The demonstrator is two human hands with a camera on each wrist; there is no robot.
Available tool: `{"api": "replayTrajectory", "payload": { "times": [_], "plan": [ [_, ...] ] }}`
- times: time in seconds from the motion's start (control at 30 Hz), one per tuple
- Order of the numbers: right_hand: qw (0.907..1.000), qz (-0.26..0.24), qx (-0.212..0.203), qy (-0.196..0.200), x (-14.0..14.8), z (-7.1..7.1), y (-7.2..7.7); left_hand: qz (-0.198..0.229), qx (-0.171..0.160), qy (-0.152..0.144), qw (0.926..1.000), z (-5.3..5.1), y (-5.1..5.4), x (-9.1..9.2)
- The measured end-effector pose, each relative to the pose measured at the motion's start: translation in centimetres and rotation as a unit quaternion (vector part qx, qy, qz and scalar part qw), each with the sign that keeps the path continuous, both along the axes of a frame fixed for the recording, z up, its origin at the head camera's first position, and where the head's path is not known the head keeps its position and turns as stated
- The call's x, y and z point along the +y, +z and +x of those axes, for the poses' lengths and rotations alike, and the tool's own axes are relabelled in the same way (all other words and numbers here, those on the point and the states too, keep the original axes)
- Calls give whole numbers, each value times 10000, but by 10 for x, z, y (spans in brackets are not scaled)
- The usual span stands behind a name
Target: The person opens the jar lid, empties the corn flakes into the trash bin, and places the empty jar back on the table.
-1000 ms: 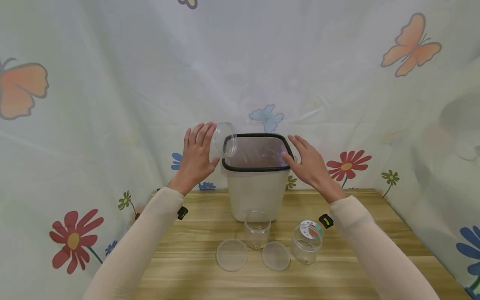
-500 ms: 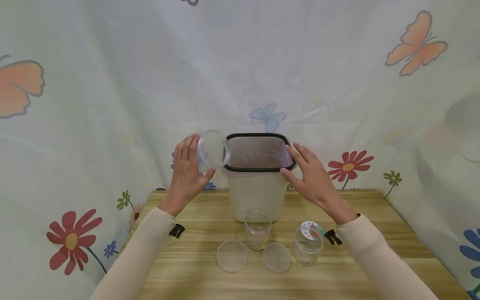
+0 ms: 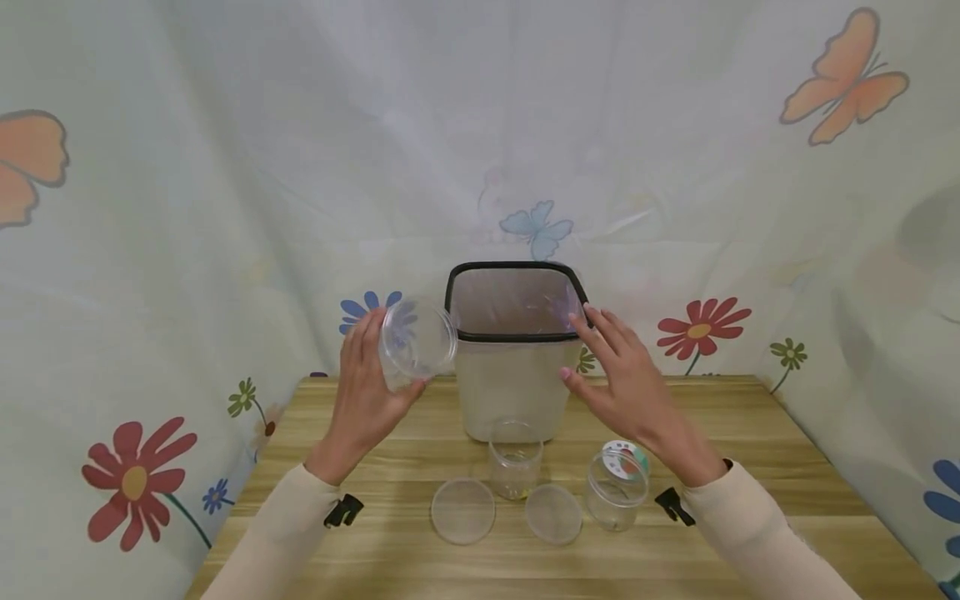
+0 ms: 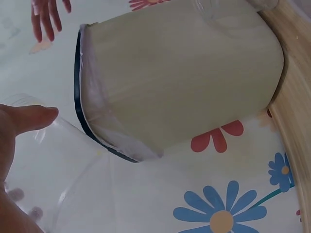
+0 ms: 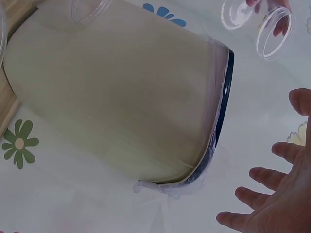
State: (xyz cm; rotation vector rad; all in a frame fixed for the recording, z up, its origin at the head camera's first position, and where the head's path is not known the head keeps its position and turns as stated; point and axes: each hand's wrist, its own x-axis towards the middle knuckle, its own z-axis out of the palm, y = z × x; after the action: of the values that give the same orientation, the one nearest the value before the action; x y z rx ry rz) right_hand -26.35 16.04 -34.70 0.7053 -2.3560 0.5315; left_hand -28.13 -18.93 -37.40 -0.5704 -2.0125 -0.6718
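My left hand (image 3: 369, 392) grips a clear plastic jar (image 3: 420, 340), its round mouth tilted toward me, left of the trash bin. In the left wrist view the thumb (image 4: 36, 119) lies along the jar's clear wall. The pale bin (image 3: 513, 387) has a black rim and a thin liner bag folded over it. Near the bin's right rim my right hand (image 3: 630, 392) hovers with fingers spread, holding nothing. The right wrist view shows those fingers (image 5: 265, 177) apart from the bin (image 5: 112, 87).
On the wooden table (image 3: 360, 533) in front of the bin stands a clear jar (image 3: 516, 458). Two translucent round lids (image 3: 463, 510) lie before it. To the right is another clear jar (image 3: 617, 492) with a printed label. A flowered curtain (image 3: 262, 167) hangs behind.
My left hand has drawn the jar down and toward me, away from the bin's left rim, turning its mouth my way. The right hand has dropped back from the right rim.
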Motion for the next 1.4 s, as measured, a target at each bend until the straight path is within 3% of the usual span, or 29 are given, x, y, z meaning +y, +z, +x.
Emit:
{"api": "replayTrajectory", "payload": {
  "times": [0.33,0.73,0.97,1.23,1.4],
  "plan": [
    [9989,380,-285,6,-7,16,-16,368,-278,-180,9988,8,-32,-2],
    [9972,660,-351,81,-15,32,-31,775,-1193,-213,9896,12,-68,-1],
    [9957,723,-562,112,-17,41,-46,861,-1707,-106,9815,11,-91,1],
    [9951,782,-586,145,-21,48,-57,957,-1884,67,9774,8,-119,4],
    [9950,708,-690,155,-22,52,-59,886,-2040,190,9748,4,-129,6]
  ]
}}
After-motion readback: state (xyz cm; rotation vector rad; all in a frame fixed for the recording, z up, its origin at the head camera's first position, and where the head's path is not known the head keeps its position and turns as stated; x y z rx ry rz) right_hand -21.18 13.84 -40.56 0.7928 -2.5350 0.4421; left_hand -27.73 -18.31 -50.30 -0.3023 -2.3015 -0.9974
